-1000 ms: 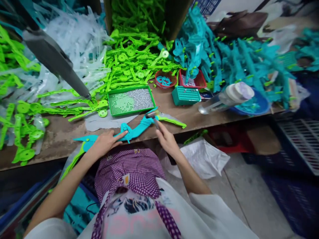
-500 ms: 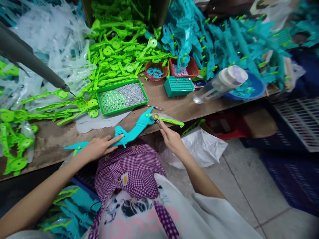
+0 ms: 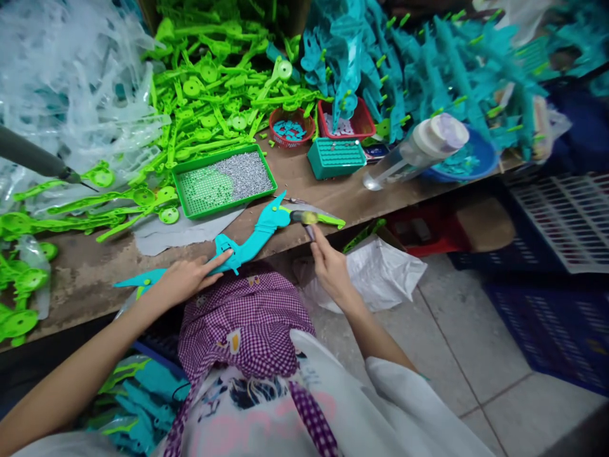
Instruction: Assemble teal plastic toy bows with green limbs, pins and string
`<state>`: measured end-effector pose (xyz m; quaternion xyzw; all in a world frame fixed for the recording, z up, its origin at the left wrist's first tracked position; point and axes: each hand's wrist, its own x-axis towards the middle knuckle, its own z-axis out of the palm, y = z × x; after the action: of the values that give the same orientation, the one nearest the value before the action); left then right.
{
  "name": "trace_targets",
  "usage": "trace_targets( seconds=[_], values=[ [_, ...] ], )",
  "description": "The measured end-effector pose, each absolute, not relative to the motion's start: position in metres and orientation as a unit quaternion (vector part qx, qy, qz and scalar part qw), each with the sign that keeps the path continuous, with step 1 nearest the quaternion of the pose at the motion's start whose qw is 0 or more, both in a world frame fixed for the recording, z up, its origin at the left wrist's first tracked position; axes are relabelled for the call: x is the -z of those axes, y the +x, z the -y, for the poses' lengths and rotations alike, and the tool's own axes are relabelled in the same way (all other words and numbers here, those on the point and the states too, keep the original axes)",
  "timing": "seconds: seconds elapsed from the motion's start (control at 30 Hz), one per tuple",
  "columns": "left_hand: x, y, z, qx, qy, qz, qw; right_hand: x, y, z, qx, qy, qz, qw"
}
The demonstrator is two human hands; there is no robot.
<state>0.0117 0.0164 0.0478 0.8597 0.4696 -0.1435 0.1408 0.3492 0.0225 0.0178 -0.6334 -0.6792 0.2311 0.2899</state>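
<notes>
A long turquoise plastic part (image 3: 257, 240) lies along the front edge of the workbench, with a lime-green arm (image 3: 332, 220) sticking out past its right end. My left hand (image 3: 188, 277) holds the part near its middle, index finger stretched along it and the other fingers around its lower edge. In my right hand (image 3: 330, 263) is a small hammer (image 3: 309, 218), gripped by its handle. The hammer's head is blurred and sits just right of the turquoise part's rounded end; whether it touches is unclear.
A green tray (image 3: 223, 181) of small metal pins lies behind the part. Beyond are lime-green arms (image 3: 204, 95), turquoise parts (image 3: 438, 70), a red basket (image 3: 292, 127), a teal box (image 3: 335, 157) and a leaning bottle (image 3: 416, 151). A dark power screwdriver (image 3: 38, 155) hangs at left.
My right hand and the hammer have shifted slightly rightward relative to the turquoise part's end. My left hand stays on the part. The whole view has shifted a little.
</notes>
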Motion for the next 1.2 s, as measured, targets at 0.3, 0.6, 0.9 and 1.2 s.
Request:
trace_targets(
  seconds=[0.3, 0.6, 0.9, 1.2],
  values=[
    [-0.047, 0.013, -0.016, 0.14, 0.854, -0.477, 0.153, -0.016, 0.353, -0.026, -0.274, -0.665, 0.639, 0.273],
    [-0.045, 0.01, -0.016, 0.146, 0.855, -0.475, 0.149, -0.013, 0.36, -0.041, -0.233, -0.689, 0.651, 0.218],
    [-0.045, 0.012, -0.019, 0.137, 0.848, -0.49, 0.145, -0.01, 0.394, -0.037, -0.166, -0.767, 0.562, 0.262],
    [-0.035, 0.043, -0.057, 0.015, 0.855, -0.515, 0.059, -0.02, 0.366, -0.038, -0.224, -0.71, 0.56, 0.364]
  ],
)
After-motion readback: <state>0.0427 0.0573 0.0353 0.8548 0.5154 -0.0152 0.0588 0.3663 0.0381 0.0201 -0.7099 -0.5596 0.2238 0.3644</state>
